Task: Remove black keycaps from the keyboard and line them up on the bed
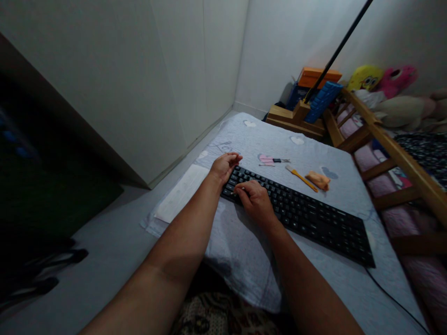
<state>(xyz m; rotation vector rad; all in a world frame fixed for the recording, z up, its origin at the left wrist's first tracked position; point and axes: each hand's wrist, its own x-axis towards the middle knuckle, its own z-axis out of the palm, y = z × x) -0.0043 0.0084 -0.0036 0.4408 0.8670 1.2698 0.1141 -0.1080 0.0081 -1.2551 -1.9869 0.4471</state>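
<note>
A black keyboard (307, 214) lies slantwise on the cloth-covered table. My left hand (225, 168) rests against its upper left corner, fingers loosely curved and apart, holding nothing I can see. Over the keyboard's left end, my right hand (254, 197) pinches a thin stick with a pale tip, which looks like a cotton swab (233, 192); its tip is down at the keys. Most of the stick is hidden by the fingers. Beyond the keyboard lie another thin swab-like stick (267, 165), a dark-handled metal tool (281, 160) on a pink piece, and a yellow-handled brush (302, 177).
A crumpled orange-brown packet (317, 180) lies right of the brush. A white sheet (183, 193) is under my left forearm. The keyboard's cable (394, 298) trails off the near right. A wooden bed rail (401, 158) borders the right side; a pale cabinet (167, 83) stands left.
</note>
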